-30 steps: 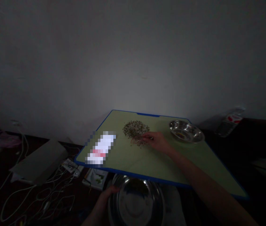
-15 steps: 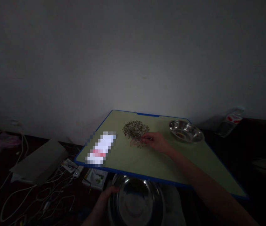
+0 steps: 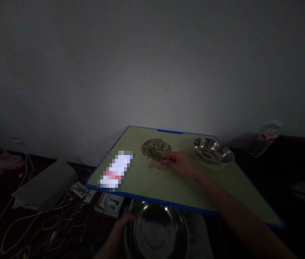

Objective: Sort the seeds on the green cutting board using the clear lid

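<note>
A spread of small dark grain-like bits (image 3: 155, 146) lies on a pale green board with a blue rim (image 3: 179, 190). At the near right edge of that spread is my right hand (image 3: 178, 162), its fingertips pinched together close to the surface. Whatever sits between those fingers is too small and dim to make out. Below the board's front edge, my left hand (image 3: 127, 220) grips the left rim of a large shiny metal bowl (image 3: 156, 233), thumb over the edge. Something dark shows at the far side inside this bowl.
A smaller metal bowl (image 3: 214, 151) stands at the board's right, with a little something in it. A bright blurred-out rectangle (image 3: 117, 169) lies at the left. Tangled white cables (image 3: 54, 223), a grey box (image 3: 47, 183) and a small white tray (image 3: 110, 204) are lower left.
My right hand stays near the spread's edge with small finger movements. The few loose bits in front of its fingertips have shifted and thinned out. My left hand and the large bowl have not moved.
</note>
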`<state>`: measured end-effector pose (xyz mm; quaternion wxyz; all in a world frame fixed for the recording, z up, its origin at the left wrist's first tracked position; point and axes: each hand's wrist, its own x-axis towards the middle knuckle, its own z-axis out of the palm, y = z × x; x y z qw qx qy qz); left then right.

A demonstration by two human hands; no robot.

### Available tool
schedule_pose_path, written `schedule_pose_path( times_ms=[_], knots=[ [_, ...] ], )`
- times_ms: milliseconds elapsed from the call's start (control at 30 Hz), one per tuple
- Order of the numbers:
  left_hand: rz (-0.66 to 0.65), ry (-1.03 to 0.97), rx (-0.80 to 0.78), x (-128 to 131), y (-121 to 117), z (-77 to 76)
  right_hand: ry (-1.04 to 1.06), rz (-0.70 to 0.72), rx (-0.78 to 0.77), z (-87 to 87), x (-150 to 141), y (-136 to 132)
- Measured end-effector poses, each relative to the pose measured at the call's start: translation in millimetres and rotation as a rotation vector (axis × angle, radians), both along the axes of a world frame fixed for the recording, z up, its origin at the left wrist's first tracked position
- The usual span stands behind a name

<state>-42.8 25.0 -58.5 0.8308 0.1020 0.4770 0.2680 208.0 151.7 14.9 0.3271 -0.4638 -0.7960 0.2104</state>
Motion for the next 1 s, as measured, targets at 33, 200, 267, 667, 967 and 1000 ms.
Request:
schedule_pose_path(
  times_ms=[33,200,267,667,967,1000],
  knots=[
    [0.001,0.002,0.013,0,0,0.8,0.004,0.001,-0.005,-0.2,0,0],
    [0.027,-0.002,0.061,4,-4,7.4,0.013,0.001,0.002,-2.1,0,1],
    [0.035,0.002,0.070,5,-6,10.0,0.022,-0.006,0.001,-2.4,0,1],
    [0.088,0.039,0.090,8,-7,13.5,0.011,-0.039,0.031,0.5,-2,-2],
    [0.077,0.018,0.117,11,-13,17.0,0.006,-0.004,0.022,-3.5,-1,1],
    [0.077,0.015,0.123,11,-13,17.2,0.006,-0.003,0.026,-3.7,-1,1]
  ],
)
